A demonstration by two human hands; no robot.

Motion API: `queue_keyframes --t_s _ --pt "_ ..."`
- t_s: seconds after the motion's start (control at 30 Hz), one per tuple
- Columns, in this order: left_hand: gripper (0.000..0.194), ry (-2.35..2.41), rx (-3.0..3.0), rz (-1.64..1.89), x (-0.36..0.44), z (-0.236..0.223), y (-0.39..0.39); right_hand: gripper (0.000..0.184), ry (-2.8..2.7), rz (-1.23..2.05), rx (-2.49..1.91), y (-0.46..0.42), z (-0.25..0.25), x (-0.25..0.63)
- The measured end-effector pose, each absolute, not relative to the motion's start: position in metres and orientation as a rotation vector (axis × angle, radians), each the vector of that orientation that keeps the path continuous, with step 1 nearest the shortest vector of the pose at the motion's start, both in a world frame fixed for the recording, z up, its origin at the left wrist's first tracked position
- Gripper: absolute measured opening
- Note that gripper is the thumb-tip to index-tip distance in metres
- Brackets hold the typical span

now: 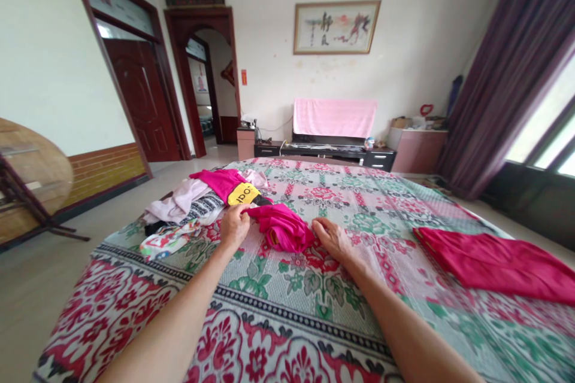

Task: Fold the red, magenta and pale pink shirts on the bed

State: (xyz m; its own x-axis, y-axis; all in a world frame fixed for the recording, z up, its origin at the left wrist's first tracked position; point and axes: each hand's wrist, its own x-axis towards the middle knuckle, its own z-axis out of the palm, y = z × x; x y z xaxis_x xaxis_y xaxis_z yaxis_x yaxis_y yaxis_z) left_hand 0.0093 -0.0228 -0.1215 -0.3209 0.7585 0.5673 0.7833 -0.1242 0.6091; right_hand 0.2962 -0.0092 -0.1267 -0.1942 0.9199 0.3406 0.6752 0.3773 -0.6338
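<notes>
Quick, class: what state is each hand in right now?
Left hand: closed, pinching one end of the crumpled pink cloth.
Right hand: fingers curled at its right edge; grip cannot be told.

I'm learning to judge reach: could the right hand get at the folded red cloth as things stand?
Probably yes: the right hand is at the edge of the bunched pink garment, the red cloth lies off to the same side, and the patterned cover stretches fairly flat between them.

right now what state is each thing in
Bright pink garment: bunched up
Left hand: pinching that garment
Right hand: at its right edge, grip unclear
Clothes pile: loosely heaped
Red garment: folded flat
Pale pink cloth: draped
Round tabletop: tipped upright
Arched doorway: open
</notes>
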Motion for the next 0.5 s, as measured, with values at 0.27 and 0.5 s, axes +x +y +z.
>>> queue_keyframes --t_s 0.27,0.5 --pt "0.045 -1.926 -1.928 -1.054 -0.008 -0.156 -0.008 0.055 -2.136 0.372 -1.299 -0.027 -0.131 0.259" --pt "0.046 -1.949 -1.963 -0.965 -0.012 -0.163 -0.003 0.051 -2.089 0.354 -1.193 -0.022 -0.141 0.252"
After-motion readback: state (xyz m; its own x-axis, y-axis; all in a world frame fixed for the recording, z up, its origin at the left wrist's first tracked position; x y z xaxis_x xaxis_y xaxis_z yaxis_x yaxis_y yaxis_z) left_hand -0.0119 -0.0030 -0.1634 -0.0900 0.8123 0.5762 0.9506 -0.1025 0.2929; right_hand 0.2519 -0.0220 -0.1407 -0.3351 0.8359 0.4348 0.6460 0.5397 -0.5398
